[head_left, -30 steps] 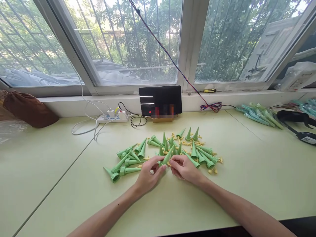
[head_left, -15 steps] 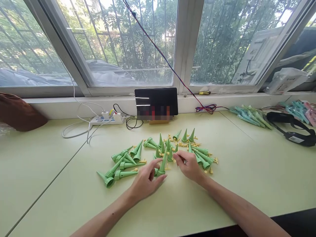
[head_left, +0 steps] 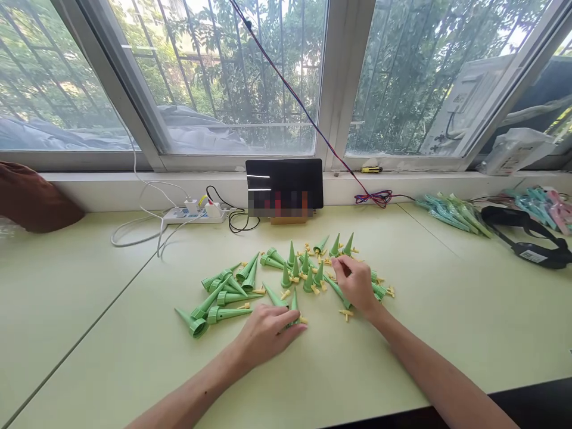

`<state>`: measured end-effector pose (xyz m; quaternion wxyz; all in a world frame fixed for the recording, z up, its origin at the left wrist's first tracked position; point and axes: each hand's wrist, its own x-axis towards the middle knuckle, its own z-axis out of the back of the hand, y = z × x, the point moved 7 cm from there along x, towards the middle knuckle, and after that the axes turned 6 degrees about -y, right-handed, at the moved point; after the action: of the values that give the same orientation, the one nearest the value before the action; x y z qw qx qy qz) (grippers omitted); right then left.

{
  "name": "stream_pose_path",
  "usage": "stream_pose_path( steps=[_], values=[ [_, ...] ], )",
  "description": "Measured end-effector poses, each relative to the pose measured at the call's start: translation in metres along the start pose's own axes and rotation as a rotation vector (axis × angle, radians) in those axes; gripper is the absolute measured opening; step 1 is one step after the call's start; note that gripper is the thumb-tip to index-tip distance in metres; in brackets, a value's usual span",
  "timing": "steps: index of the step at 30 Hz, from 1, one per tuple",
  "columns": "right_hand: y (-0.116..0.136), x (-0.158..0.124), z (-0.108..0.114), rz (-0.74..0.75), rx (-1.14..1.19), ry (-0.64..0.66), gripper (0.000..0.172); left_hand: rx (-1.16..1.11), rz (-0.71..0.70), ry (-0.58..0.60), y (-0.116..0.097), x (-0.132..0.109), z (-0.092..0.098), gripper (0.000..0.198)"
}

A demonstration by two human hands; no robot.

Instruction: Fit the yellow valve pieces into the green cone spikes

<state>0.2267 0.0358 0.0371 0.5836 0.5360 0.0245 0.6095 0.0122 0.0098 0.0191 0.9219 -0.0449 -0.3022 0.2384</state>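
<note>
My left hand (head_left: pixel 270 328) rests low on the table, thumb and fingers closed around the base of an upright green plastic watering spike (head_left: pixel 294 299). A yellow valve (head_left: pixel 303 320) shows at that spike's base, by my fingertips. Just behind the hand, another green spike (head_left: pixel 274 295) lies on its side. My right hand (head_left: pixel 355 285) is pinched over the yellow valves at the back right; what its fingertips hold, if anything, is hidden. Several upright spikes (head_left: pixel 309 280) with yellow valves stand between the hands. A loose yellow valve (head_left: pixel 345 314) lies in front of my right hand.
Several spikes (head_left: pixel 232 314) lie in a pile on the left. More spikes (head_left: pixel 379 291) are partly hidden behind my right hand. At the back stand a power strip (head_left: pixel 179 217) and a dark screen (head_left: pixel 285 185). Bagged items (head_left: pixel 451 213) and a black strap (head_left: pixel 527 238) lie far right.
My right hand has moved right and away from me, from beside the upright spikes to the back-right valves. My left hand has closed lower around the spike, whose base now shows a yellow valve.
</note>
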Motion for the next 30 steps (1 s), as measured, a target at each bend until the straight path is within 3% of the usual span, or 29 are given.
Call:
stream_pose_path(
  steps=[9, 19, 26, 30],
  values=[
    [-0.017, 0.004, -0.009, -0.044, -0.135, 0.15, 0.023, 0.062, 0.044, -0.034, 0.002, 0.003, 0.005, 0.026],
    [-0.031, -0.004, -0.026, -0.041, -0.345, 0.376, 0.011, -0.098, 0.249, -0.224, 0.013, 0.004, 0.016, 0.032],
    [-0.032, -0.005, -0.027, -0.054, -0.366, 0.411, 0.015, -0.092, 0.215, -0.247, 0.01, 0.007, 0.018, 0.041],
    [-0.024, -0.004, -0.023, -0.048, -0.323, 0.351, 0.017, -0.086, 0.219, -0.231, 0.011, 0.006, 0.015, 0.041]
  ],
)
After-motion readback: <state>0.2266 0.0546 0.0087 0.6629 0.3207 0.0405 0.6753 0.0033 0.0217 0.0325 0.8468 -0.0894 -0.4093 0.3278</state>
